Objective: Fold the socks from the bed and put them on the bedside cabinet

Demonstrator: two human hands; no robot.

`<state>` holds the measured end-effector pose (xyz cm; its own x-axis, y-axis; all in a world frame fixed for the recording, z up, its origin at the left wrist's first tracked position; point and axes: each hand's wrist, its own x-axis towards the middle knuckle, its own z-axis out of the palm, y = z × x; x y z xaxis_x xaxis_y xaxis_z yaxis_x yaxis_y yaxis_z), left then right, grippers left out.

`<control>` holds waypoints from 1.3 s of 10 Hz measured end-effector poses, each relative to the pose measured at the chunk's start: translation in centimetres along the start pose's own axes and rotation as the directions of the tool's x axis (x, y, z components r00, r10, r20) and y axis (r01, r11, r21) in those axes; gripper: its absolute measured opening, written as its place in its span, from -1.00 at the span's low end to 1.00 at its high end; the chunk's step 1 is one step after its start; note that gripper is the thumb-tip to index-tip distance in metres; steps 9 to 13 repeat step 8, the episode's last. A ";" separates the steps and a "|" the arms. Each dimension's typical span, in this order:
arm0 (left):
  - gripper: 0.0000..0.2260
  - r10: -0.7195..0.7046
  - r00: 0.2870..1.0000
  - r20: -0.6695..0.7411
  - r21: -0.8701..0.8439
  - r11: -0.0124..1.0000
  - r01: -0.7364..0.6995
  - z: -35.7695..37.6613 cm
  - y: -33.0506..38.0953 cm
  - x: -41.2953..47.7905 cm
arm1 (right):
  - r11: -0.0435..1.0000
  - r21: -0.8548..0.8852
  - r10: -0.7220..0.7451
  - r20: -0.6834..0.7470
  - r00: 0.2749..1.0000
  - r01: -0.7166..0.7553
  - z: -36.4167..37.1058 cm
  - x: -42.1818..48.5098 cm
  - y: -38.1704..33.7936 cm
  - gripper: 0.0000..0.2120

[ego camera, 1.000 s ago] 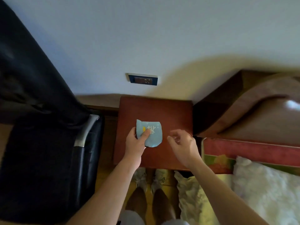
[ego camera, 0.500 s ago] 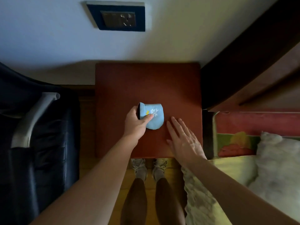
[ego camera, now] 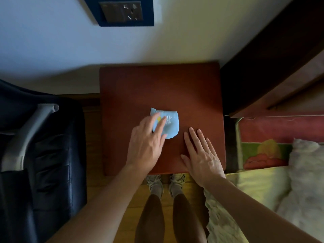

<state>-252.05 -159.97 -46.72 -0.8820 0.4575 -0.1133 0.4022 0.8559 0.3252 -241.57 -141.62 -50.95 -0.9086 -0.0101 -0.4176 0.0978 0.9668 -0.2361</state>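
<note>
Near mid-cabinet (ego camera: 192, 81) lies folded blue sock (ego camera: 171, 127), left hand (ego camera: 146, 143) splayed over it, right hand (ego camera: 201, 155) flat beside, neither grip closed on anything; no other socks visible.

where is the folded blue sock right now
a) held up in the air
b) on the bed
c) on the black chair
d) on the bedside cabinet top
d, the folded blue sock lies flat on the bedside cabinet, with the left hand open over its edge.
</note>
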 end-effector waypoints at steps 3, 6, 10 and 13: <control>-0.37 0.091 0.910 0.405 0.148 0.975 -0.163 0.8 -0.8 -2.1 | 0.999 -0.033 -0.003 0.015 1.000 0.004 -0.3 -0.1 -0.1 -0.33; -0.35 0.055 0.901 0.431 0.171 0.975 -0.141 0.7 -1.1 0.2 | 0.997 -0.072 -0.012 0.042 0.999 0.014 -0.3 -0.1 0.1 -0.32; -0.40 0.098 0.910 0.403 0.079 0.987 -0.142 -3.6 -0.6 1.5 | 0.999 -0.034 -0.006 0.219 0.976 0.014 -3.8 0.3 -0.4 -0.29; -0.40 0.098 0.910 0.403 0.079 0.987 -0.142 -3.6 -0.6 1.5 | 0.999 -0.034 -0.006 0.219 0.976 0.014 -3.8 0.3 -0.4 -0.29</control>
